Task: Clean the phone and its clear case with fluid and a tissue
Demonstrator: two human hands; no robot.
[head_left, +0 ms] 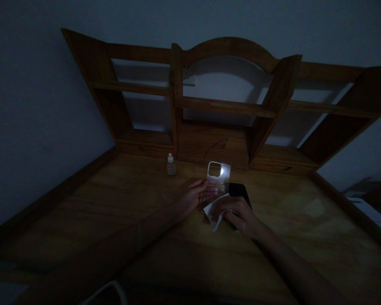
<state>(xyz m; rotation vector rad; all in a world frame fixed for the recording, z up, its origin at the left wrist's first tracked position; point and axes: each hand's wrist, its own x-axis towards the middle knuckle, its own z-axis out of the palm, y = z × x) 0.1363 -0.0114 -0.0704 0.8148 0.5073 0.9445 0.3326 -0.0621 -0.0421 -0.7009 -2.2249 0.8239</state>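
The scene is dim. My left hand [197, 195] holds a clear phone case [218, 174] tilted up off the desk, its camera cut-out at the top and a bright glare on it. My right hand [238, 215] grips a white cloth [214, 210] pressed against the lower end of the case. Just behind my right hand a dark phone [240, 191] lies flat on the wooden desk [120, 203], partly hidden by the hand.
A small white dropper bottle [171, 164] stands near the back of the desk, left of the case. A wooden shelf unit [222, 106] rises along the desk's rear edge against the wall. A pale curved object [109, 291] shows at the bottom edge.
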